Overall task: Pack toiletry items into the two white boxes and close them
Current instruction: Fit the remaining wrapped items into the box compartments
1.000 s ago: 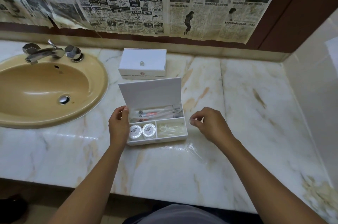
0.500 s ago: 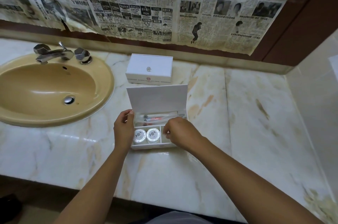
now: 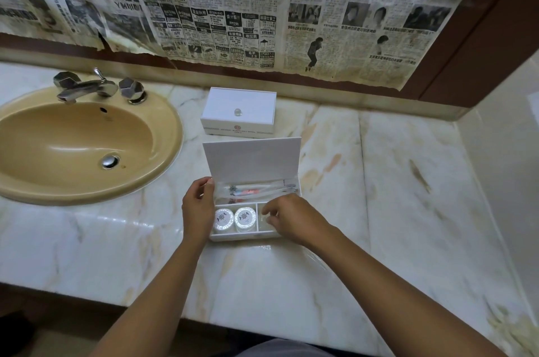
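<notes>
An open white box (image 3: 242, 237) stands on the marble counter with its lid (image 3: 252, 159) raised. Its back compartment holds clear-wrapped toothbrush packets (image 3: 252, 190). Two round white packets (image 3: 234, 219) fill the front left compartment. My left hand (image 3: 198, 206) grips the box's left wall. My right hand (image 3: 291, 218) is over the front right compartment, fingers curled and pinching a small clear packet (image 3: 267, 219) there; the compartment's contents are mostly hidden. A second white box (image 3: 238, 111) sits shut behind, a small knob on its lid.
A tan sink (image 3: 75, 141) with a chrome tap (image 3: 84, 87) lies to the left. Old newspaper (image 3: 233, 6) covers the wall behind. A pale wall (image 3: 507, 170) bounds the counter on the right. Bare marble (image 3: 408, 196) stretches right of the boxes.
My right hand moved from the counter at the box's right into the front right compartment. My left hand kept its hold on the box. The camera view shifted closer.
</notes>
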`<state>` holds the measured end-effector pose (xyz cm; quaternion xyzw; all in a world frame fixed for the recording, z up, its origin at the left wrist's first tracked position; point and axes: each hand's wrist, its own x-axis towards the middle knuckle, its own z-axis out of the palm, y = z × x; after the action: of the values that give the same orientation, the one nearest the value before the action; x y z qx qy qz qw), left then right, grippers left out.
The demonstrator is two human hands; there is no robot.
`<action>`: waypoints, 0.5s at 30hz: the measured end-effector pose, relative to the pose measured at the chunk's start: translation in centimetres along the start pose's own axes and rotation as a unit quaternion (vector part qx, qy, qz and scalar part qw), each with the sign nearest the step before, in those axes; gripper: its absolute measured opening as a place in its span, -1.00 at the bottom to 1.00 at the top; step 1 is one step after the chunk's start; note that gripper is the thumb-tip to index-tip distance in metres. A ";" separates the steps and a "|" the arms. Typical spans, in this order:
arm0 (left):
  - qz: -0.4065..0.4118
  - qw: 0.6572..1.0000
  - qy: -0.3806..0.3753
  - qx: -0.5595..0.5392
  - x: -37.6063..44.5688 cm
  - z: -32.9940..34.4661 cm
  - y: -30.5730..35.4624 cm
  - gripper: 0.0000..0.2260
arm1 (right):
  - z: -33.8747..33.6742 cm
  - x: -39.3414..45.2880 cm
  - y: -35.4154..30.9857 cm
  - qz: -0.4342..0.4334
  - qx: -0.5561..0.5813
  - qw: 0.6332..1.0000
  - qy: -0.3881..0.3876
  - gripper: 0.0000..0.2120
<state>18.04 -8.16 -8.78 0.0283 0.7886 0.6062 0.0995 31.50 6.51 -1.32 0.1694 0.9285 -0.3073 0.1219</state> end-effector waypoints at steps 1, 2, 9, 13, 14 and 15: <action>0.001 1.000 0.000 0.002 0.0 0.0 0.0 -0.89 | 0.2 0.0 0.2 -0.003 0.010 1.000 -0.008 -0.77; 0.001 1.000 -0.001 0.004 0.0 0.0 0.0 -0.88 | 0.4 -0.1 0.3 -0.003 0.016 1.000 -0.011 -0.73; -0.001 1.000 -0.001 0.003 0.1 -0.1 -0.2 -0.88 | -0.2 -1.1 1.9 -0.021 0.101 0.989 0.104 -0.78; -0.002 1.000 0.001 0.009 0.1 0.0 -0.3 -0.88 | -1.3 -2.3 3.6 -0.001 0.133 0.971 0.201 -0.81; -0.002 1.000 0.001 0.011 0.1 0.0 -0.3 -0.88 | -1.4 -2.7 4.1 0.012 0.129 0.968 0.216 -0.82; -0.002 1.000 0.002 0.012 0.1 0.0 -0.3 -0.88 | -1.4 -2.9 4.6 0.027 0.121 0.967 0.221 -0.82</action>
<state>17.94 -8.20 -9.05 0.0268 0.7958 0.5969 0.0984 35.82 10.14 -1.74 0.2714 0.8834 -0.3687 -0.0999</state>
